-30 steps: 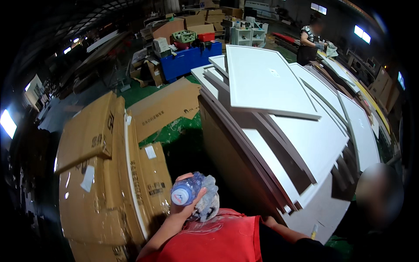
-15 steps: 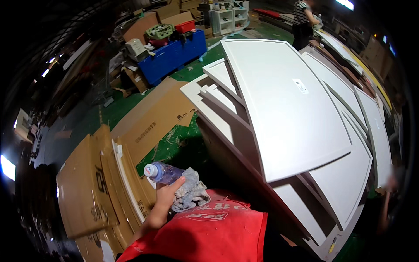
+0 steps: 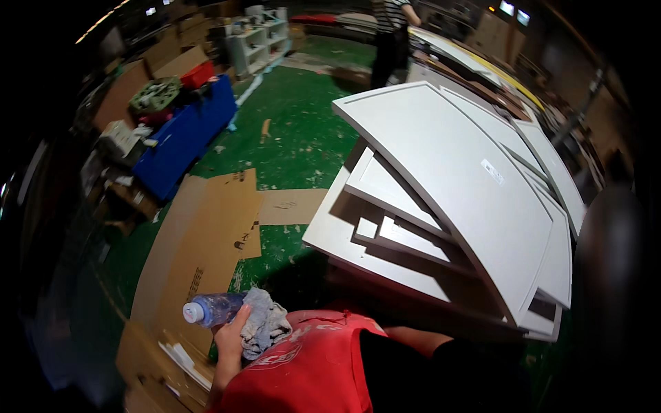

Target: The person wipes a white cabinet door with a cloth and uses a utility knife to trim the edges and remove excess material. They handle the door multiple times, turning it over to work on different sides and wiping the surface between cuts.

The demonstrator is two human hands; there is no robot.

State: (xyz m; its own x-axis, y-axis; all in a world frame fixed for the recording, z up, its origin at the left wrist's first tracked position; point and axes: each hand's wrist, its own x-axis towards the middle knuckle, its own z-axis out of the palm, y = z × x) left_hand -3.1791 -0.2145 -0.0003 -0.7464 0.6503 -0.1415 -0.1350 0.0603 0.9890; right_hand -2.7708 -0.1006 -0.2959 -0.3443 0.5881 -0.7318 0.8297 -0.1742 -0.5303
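My left hand [image 3: 230,339] is closed around a clear plastic bottle [image 3: 222,308] with a white cap, tilted to the left. A crumpled grey rag [image 3: 263,325] is bunched against the bottle in the same grip. Both are in front of my red apron [image 3: 303,361]. My right forearm [image 3: 421,339] shows beside the apron, below the stack; its hand and fingers are hidden. Ahead to the right, several white panels [image 3: 461,179] lie in a skewed, overlapping stack. The uppermost one carries a small white label [image 3: 491,171].
Flattened cardboard [image 3: 189,241] covers part of the green floor [image 3: 303,141] on the left. Beyond it stands a blue bin [image 3: 189,141] with a red box [image 3: 197,74] above. A person in a striped top [image 3: 391,17] stands behind the stack. White shelves [image 3: 258,43] are farther back.
My view has turned right, so the surroundings shift left. My left hand still grips the bottle and rag. My right forearm has come into view beside the apron.
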